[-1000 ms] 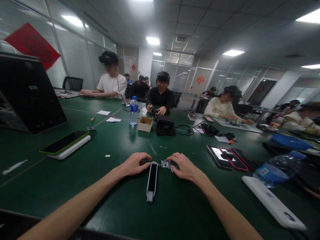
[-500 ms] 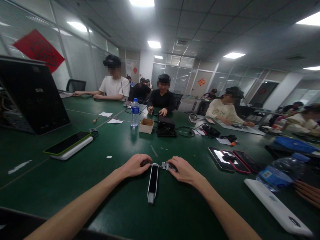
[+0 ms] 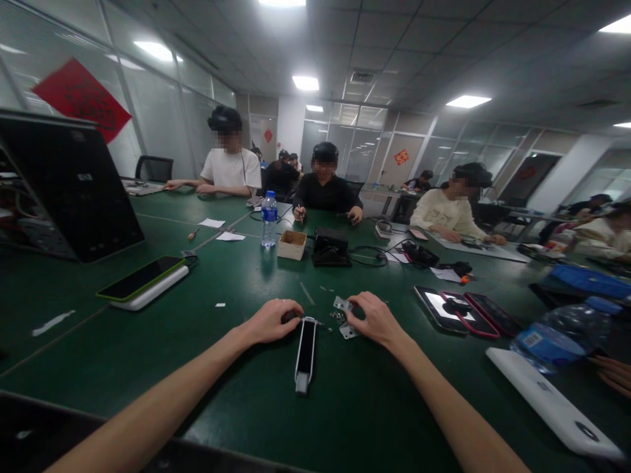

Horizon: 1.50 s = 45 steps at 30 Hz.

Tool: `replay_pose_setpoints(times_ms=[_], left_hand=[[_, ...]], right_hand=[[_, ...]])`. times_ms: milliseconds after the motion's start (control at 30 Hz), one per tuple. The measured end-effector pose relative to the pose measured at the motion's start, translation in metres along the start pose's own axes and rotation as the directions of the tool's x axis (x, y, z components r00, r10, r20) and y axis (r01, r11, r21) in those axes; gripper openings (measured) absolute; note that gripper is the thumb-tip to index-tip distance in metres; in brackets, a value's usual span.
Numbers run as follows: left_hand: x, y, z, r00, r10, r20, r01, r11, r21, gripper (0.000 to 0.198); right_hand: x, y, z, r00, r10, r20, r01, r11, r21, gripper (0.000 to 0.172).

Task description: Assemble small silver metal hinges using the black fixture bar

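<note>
two bare hands rest low on the green surface (image 3: 148, 368), working on a long, narrow black-and-silver device (image 3: 305, 353) that lies flat between them, its length running toward the person. the left hand (image 3: 270, 322) curls over the far end of the device, fingers (image 3: 288, 307) bent down around something small and dark there; probably this pins the piece so it cannot slide, though what exactly the fingers grasp cannot be told. the right hand (image 3: 377, 320) sits just beside a small silver metal bracket (image 3: 344, 305) and a second metal piece (image 3: 349, 332), fingertips pinching at them; tiny screws (image 3: 338, 316) lie loose between the bracket and the device, kept close at hand. two phones (image 3: 466, 313) lie to the right, a water bottle (image 3: 559, 338) on its side beyond them, and a small cardboard box (image 3: 291, 244) farther off. other people sit across the surface at their own work.
</note>
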State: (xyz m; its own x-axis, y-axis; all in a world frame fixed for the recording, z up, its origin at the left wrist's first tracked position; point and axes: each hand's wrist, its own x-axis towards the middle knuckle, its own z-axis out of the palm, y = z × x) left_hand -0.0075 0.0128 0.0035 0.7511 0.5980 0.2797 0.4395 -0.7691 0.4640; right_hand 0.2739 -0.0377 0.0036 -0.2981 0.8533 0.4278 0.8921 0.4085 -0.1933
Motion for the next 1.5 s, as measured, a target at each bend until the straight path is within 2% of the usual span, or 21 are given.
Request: replay_pose_setpoints(times_ms=[100, 167, 267, 333, 433, 567, 667, 733, 833, 900, 967, 1067, 1133, 1200, 1267, 1333, 1400, 1433, 1500], left_hand=[[0.000, -0.001, 0.001, 1.000, 0.002, -0.002, -0.002, 1.000, 0.005, 0.019], [0.000, -0.002, 0.002, 1.000, 0.004, -0.005, -0.004, 1.000, 0.004, 0.019], [0.000, -0.003, 0.003, 1.000, 0.010, -0.006, -0.010, 1.000, 0.001, 0.019], [0.000, -0.003, 0.003, 1.000, 0.016, -0.010, -0.016, 1.000, 0.005, 0.019], [0.000, -0.003, 0.003, 1.000, 0.021, -0.017, -0.021, 1.000, 0.010, 0.019], [0.000, -0.003, 0.002, 1.000, 0.026, -0.006, -0.025, 1.000, 0.016, 0.019], [0.000, -0.001, 0.001, 1.000, 0.026, -0.006, -0.026, 0.999, 0.025, 0.019], [0.000, 0.000, 0.001, 1.000, 0.029, -0.006, -0.029, 0.999, 0.026, 0.019], [0.000, 0.000, 0.001, 0.999, 0.037, -0.002, -0.037, 0.999, 0.018, 0.019], [0.001, -0.001, 0.002, 0.999, 0.042, -0.005, -0.042, 0.999, 0.013, 0.019], [0.001, -0.002, 0.003, 0.999, 0.039, -0.006, -0.039, 0.999, 0.013, 0.019], [0.001, -0.004, 0.004, 0.999, 0.034, 0.001, -0.034, 0.999, 0.021, 0.019], [0.001, -0.004, 0.005, 0.999, 0.038, -0.003, -0.038, 0.999, 0.033, 0.019], [0.001, -0.004, 0.005, 0.999, 0.043, -0.011, -0.042, 0.998, 0.045, 0.019], [0.001, -0.005, 0.006, 0.999, 0.046, -0.016, -0.046, 0.998, 0.048, 0.019], [0.001, -0.005, 0.005, 0.999, 0.046, -0.012, -0.045, 0.998, 0.042, 0.019], [0.000, -0.005, 0.005, 0.999, 0.039, -0.002, -0.039, 0.998, 0.040, 0.019], [0.000, -0.005, 0.004, 0.999, 0.034, 0.002, -0.034, 0.999, 0.042, 0.019], [0.000, -0.005, 0.004, 1.000, 0.027, 0.003, -0.027, 0.999, 0.047, 0.019]], right_hand=[[-0.003, 0.023, 0.002, 0.983, 0.178, -0.040, -0.181, 0.979, -0.091, 0.023], [-0.006, 0.034, 0.004, 0.961, 0.276, -0.013, -0.276, 0.953, -0.126, 0.023], [-0.008, 0.042, 0.003, 0.941, 0.335, 0.052, -0.326, 0.936, -0.131, 0.025], [-0.008, 0.040, -0.001, 0.950, 0.309, 0.044, -0.302, 0.945, -0.121, 0.028], [-0.006, 0.029, -0.009, 0.986, 0.164, 0.029, -0.163, 0.985, -0.051, 0.026], [-0.005, 0.007, -0.008, 0.982, -0.024, 0.185, -0.002, 0.990, 0.141, 0.015], [-0.004, -0.003, -0.001, 0.974, -0.071, 0.215, 0.030, 0.981, 0.191, 0.009], [-0.004, 0.000, 0.001, 0.986, -0.043, 0.159, 0.010, 0.978, 0.208, 0.011], [-0.003, 0.018, 0.000, 0.993, 0.114, -0.034, -0.108, 0.983, 0.150, 0.014], [-0.006, 0.035, -0.001, 0.946, 0.275, -0.169, -0.267, 0.961, 0.067, 0.016], [-0.009, 0.052, 0.000, 0.875, 0.430, -0.221, -0.441, 0.897, -0.002, 0.018], [-0.014, 0.067, 0.004, 0.808, 0.575, -0.129, -0.588, 0.803, -0.100, 0.021], [-0.015, 0.068, 0.005, 0.783, 0.621, -0.036, -0.619, 0.772, -0.148, 0.023], [-0.013, 0.063, 0.002, 0.776, 0.631, 0.000, -0.619, 0.762, -0.187, 0.025], [-0.009, 0.055, -0.005, 0.808, 0.588, -0.035, -0.580, 0.784, -0.222, 0.026], [-0.005, 0.045, -0.016, 0.879, 0.477, -0.032, -0.471, 0.853, -0.223, 0.023], [-0.002, 0.034, -0.025, 0.935, 0.341, 0.101, -0.324, 0.934, -0.153, 0.020], [-0.001, 0.029, -0.028, 0.938, 0.284, 0.201, -0.268, 0.958, -0.103, 0.019], [0.001, 0.021, -0.030, 0.892, 0.240, 0.384, -0.246, 0.969, -0.035, 0.017]])
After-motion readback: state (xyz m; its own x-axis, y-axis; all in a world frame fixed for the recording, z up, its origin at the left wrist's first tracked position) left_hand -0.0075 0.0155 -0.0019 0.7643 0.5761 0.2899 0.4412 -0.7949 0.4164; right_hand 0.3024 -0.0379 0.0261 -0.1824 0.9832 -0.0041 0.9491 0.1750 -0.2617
